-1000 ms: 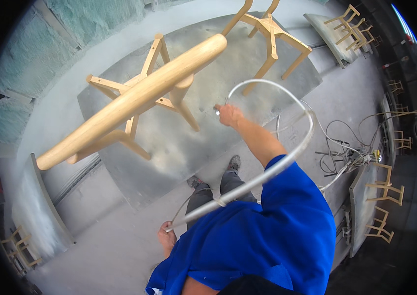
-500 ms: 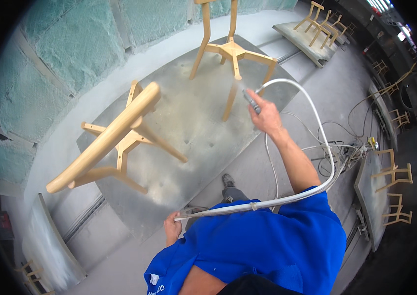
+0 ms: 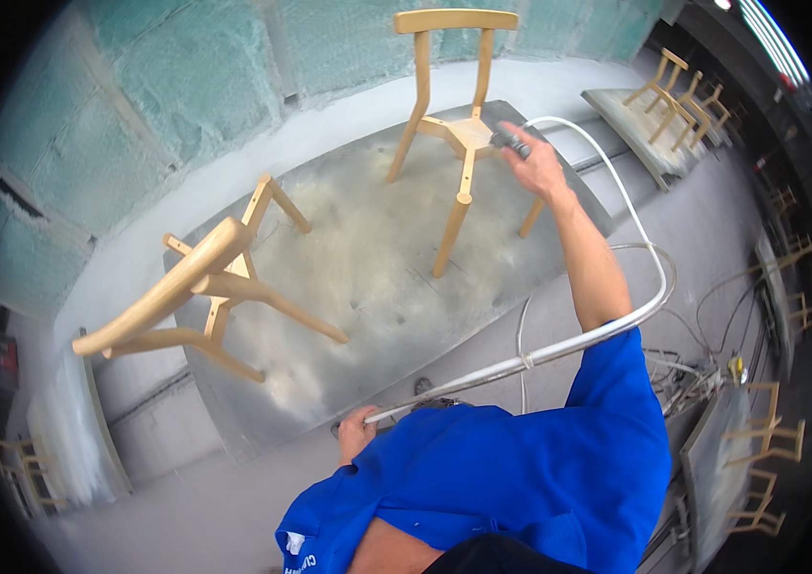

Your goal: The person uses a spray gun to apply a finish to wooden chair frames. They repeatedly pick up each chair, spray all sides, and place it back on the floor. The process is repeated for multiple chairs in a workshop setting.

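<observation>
My right hand (image 3: 544, 174) is closed around a grey spray gun (image 3: 510, 143), held close to the seat frame of a pale wooden chair frame (image 3: 453, 234) that stands upright with its backrest at the far side. From the gun a white hose (image 3: 573, 346) loops right and runs back across my front. Low at my waist, my left hand (image 3: 357, 436) is closed on the hose; its fingers are partly hidden. A second wooden chair frame (image 3: 165, 292) stands to the left, its thick backrest rail nearest me. Both frames are on a grey metal platform (image 3: 358, 258).
Teal filter panels (image 3: 186, 77) line the far wall. More platforms bear chair frames at far right (image 3: 681, 115) and lower right (image 3: 765, 435). Tangled hoses (image 3: 688, 378) lie on the floor at right. Another panel (image 3: 76, 421) stands at left.
My right hand has moved the spray gun up toward the seat frame, and the spray mist no longer shows. The right chair frame looks turned. My view has shifted, showing its whole backrest.
</observation>
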A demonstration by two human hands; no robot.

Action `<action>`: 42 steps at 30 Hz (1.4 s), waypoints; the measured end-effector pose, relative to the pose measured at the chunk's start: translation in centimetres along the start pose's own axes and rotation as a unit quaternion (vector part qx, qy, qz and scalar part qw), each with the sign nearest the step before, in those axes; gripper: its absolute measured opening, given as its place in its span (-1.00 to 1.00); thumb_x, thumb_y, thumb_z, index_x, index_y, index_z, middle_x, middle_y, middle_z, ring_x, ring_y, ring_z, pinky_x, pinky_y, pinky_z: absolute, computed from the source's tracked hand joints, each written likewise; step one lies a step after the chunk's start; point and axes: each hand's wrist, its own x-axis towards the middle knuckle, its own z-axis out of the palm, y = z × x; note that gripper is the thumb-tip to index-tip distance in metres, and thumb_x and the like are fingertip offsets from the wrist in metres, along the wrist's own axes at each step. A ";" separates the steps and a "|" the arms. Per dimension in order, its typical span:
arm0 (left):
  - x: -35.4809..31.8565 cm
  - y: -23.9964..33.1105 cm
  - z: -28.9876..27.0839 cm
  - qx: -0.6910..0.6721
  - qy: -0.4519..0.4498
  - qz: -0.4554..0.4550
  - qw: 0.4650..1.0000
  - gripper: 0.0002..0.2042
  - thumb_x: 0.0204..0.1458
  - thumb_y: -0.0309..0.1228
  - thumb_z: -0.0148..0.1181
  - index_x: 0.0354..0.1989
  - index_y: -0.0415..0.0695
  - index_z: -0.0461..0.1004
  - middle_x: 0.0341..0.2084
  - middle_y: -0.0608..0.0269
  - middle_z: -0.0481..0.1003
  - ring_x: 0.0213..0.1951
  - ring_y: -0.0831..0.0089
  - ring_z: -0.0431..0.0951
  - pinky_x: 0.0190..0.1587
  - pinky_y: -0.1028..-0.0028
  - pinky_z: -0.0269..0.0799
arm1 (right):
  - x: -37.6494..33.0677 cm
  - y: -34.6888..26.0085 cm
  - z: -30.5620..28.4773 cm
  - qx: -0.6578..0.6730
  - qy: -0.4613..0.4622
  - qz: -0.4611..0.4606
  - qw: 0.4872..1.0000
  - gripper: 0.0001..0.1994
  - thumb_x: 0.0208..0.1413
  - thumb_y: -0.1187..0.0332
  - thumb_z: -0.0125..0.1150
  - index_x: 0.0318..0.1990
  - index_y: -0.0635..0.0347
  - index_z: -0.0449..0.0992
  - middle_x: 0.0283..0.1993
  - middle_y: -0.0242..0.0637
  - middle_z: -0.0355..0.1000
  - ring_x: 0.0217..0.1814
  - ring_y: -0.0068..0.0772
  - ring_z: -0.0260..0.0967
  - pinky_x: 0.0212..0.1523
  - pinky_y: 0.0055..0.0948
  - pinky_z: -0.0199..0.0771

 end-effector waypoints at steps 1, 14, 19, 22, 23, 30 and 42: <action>-0.1 0.6 0.3 -0.007 0.006 -0.022 1.000 -0.79 0.08 -0.48 0.32 -0.10 -0.15 0.65 -0.21 -0.08 0.64 -0.12 -0.04 0.64 -0.06 0.19 0.52 | 1.4 0.8 -0.2 0.000 0.011 0.021 1.000 -0.44 0.19 0.24 0.28 0.38 -0.32 0.42 0.10 0.03 0.59 0.19 0.08 0.53 0.19 -0.11 0.51; 3.0 -10.1 -7.9 0.080 0.081 -0.094 0.989 -0.50 0.18 -0.21 0.24 0.30 -0.06 0.45 0.09 -0.07 0.58 0.12 -0.06 0.57 0.21 0.15 0.47 | -12.6 -4.1 5.4 0.250 0.000 0.091 0.964 -0.47 0.33 0.42 0.16 0.45 0.14 0.32 -0.37 -0.44 0.43 -0.48 -0.68 0.23 -0.53 -0.61 0.25; 9.5 -17.4 -17.9 -0.089 0.209 -0.202 0.953 -0.30 0.23 0.01 0.20 0.43 -0.17 0.26 0.14 -0.06 0.55 0.17 0.05 0.55 0.24 0.21 0.43 | -21.1 -11.0 9.6 0.246 -0.044 0.127 0.960 -0.47 0.32 0.33 0.20 0.43 0.11 0.33 -0.41 -0.40 0.45 -0.55 -0.63 0.29 -0.68 -0.58 0.24; 13.1 -20.3 -20.7 -0.106 0.239 -0.210 0.942 -0.23 0.25 0.06 0.16 0.48 -0.18 0.16 0.23 -0.05 0.48 0.22 0.04 0.51 0.29 0.21 0.38 | -23.9 -14.1 10.8 0.241 -0.070 0.175 0.952 -0.43 0.31 0.36 0.18 0.46 0.14 0.28 -0.44 -0.37 0.45 -0.60 -0.64 0.25 -0.67 -0.58 0.24; 13.9 -21.4 -21.2 -0.091 0.229 -0.214 0.945 -0.22 0.26 0.07 0.15 0.50 -0.18 0.13 0.27 -0.04 0.44 0.25 0.04 0.49 0.32 0.20 0.35 | -24.6 -15.9 11.6 0.237 -0.076 0.190 0.950 -0.41 0.30 0.38 0.17 0.48 0.15 0.25 -0.45 -0.36 0.46 -0.62 -0.64 0.23 -0.67 -0.58 0.23; 21.3 -30.5 -21.6 -0.100 0.122 -0.076 0.985 -0.28 0.24 0.02 0.17 0.46 -0.17 0.20 0.39 -0.06 0.28 0.43 0.00 0.23 0.45 0.20 0.15 | -27.5 -28.3 14.5 0.141 -0.210 0.167 0.953 -0.39 0.26 0.30 0.31 0.41 0.31 0.32 -0.37 -0.30 0.52 -0.51 -0.59 0.41 -0.59 -0.57 0.35; 22.7 -24.6 -21.3 -0.031 0.263 -0.067 0.962 -0.50 0.21 0.10 0.11 0.03 -0.10 0.52 -0.22 0.10 0.62 -0.10 0.21 0.54 0.12 0.17 0.11 | -28.5 -32.2 23.0 0.118 -0.364 0.147 0.912 -0.48 0.22 0.47 0.30 0.34 0.32 0.42 -0.29 -0.27 0.60 -0.29 -0.53 0.56 -0.23 -0.51 0.56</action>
